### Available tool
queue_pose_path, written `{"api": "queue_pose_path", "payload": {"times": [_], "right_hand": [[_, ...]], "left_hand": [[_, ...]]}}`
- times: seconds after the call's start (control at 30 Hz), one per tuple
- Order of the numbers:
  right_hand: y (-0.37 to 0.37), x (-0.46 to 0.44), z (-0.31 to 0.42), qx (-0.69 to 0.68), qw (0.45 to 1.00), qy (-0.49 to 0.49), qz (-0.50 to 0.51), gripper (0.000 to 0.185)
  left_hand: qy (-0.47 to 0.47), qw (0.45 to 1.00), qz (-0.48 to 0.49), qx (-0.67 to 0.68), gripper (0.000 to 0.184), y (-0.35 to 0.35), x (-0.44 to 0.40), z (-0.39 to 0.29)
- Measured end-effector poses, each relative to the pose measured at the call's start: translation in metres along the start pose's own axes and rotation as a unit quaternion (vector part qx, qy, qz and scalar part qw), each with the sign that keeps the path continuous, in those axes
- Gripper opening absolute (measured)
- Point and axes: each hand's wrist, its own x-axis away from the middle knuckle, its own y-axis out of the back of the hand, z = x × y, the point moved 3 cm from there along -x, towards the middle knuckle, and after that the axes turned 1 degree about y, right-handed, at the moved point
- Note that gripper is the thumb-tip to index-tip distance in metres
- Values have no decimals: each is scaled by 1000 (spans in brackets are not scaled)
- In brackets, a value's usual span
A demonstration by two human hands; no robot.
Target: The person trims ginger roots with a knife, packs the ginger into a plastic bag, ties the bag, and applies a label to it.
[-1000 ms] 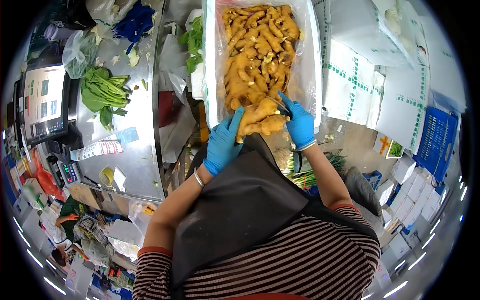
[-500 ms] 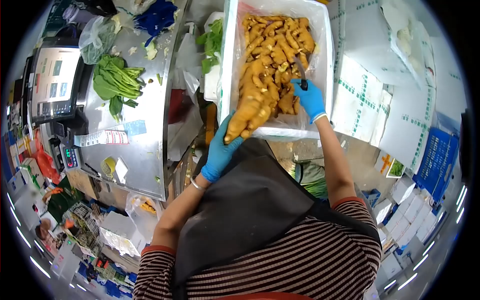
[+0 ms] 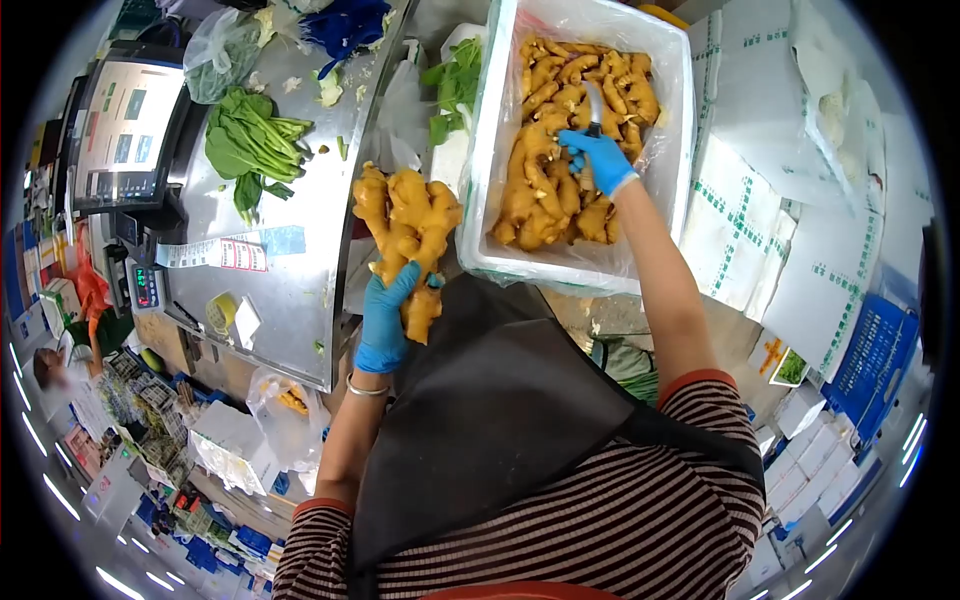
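Observation:
A large, many-knobbed ginger root (image 3: 408, 215) is gripped in my blue-gloved left hand (image 3: 383, 318), held up between the metal counter and the white foam box (image 3: 684, 150). My right hand (image 3: 606, 162), also gloved in blue, is closed around the dark handle of a knife (image 3: 595, 106). Its curved blade points away from me, over the box. Below it, a heap of ginger (image 3: 540, 175) fills the plastic-lined box.
Leafy greens (image 3: 252, 142), labels (image 3: 215, 252) and scraps lie on the metal counter (image 3: 300, 300) at left, near a screen (image 3: 130, 130) and a scale display (image 3: 147, 287). White boxes (image 3: 735, 220) with green print stand at right. A person (image 3: 65, 365) is far left.
My left hand has lifted the ginger root out of the box and carried it left. My right hand with the knife has moved slightly up and left relative to the box.

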Motion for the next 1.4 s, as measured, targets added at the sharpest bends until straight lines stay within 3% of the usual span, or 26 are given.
{"api": "queue_pose_path", "payload": {"times": [0.1, 0.2, 0.3, 0.4, 0.47, 0.57, 0.67, 0.7, 0.77, 0.83, 0.87, 0.93, 1.07, 1.23, 1.33, 1.4], "right_hand": [[22, 36, 32, 175, 975, 68, -123, 24], [26, 40, 76, 236, 944, 146, -178, 30], [7, -19, 89, 498, 832, 230, -85, 29], [-30, -70, 86, 677, 707, 203, 24, 29], [-34, -110, 74, 711, 690, 129, 38, 33], [-33, -114, 83, 722, 672, 130, 102, 29], [-16, -75, 105, 775, 593, 193, 107, 30], [-5, -57, 112, 756, 631, 160, 72, 30], [50, -49, 102, 583, 788, 196, 36, 33], [54, -2, 112, 407, 910, 57, 47, 34], [58, 9, 101, 292, 950, 72, 79, 35], [45, 35, 86, 139, 977, 95, 132, 32], [-58, 99, 75, 88, 981, 93, 146, 32], [-217, 159, 29, 279, 937, 78, 195, 18], [-312, 201, -21, 339, 879, 192, 274, 24], [-360, 210, -52, 414, 800, 285, 327, 27]], "left_hand": [[-3, 1000, 5, -1, 35, -3, 1, 5], [14, 1000, 23, -1, 35, -9, -1, 9], [47, 998, 46, 0, 38, -21, -3, 7], [54, 996, 65, -10, 41, -38, -9, 12], [67, 994, 86, -13, 42, -49, -11, 9], [79, 994, 82, -6, 42, -60, -11, 1], [63, 996, 49, 26, 40, -57, -16, -2], [60, 996, 56, 30, 40, -50, -20, -3], [51, 997, 48, 23, 39, -44, -24, -7], [48, 995, 40, 82, 36, -39, -29, -11], [46, 992, 36, 112, 35, -36, -31, -12], [30, 994, 42, 97, 38, -32, -35, -14], [-30, 997, 45, 52, 49, -14, -37, -15], [-162, 984, 26, 65, 51, 33, -10, -25], [-211, 970, -32, 114, 38, 81, 28, -37], [-216, 956, -61, 192, 32, 131, 62, -34]]}}
